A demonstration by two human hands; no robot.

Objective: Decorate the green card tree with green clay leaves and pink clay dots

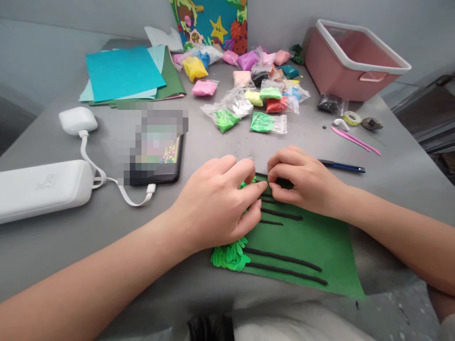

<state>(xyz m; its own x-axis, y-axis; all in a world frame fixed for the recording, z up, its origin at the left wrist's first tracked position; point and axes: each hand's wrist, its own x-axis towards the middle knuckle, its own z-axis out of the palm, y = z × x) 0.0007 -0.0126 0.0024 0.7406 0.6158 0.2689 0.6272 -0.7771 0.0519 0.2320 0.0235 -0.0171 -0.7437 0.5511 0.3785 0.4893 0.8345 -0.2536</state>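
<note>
A green sheet (320, 246) lies in front of me, with several black clay strips (284, 261) running across it. Leaf-like pieces of bright green clay (229, 255) cover its left edge. My left hand (223, 199) rests over that edge, fingers curled, its index fingertip on a thin black clay strip near the top. Right beside that fingertip, my right hand (302, 182) pinches the same strip between thumb and index finger. The fingers hide most of the strip, and my left hand covers part of the green clay.
Behind the sheet lie several bags of coloured clay (268, 122). A pink bin (341, 71) stands at the back right, near pink tools (355, 139) and a dark blue pen-like tool (343, 166). To the left are a phone (158, 173), a white power bank (46, 189) and coloured sheets (124, 73).
</note>
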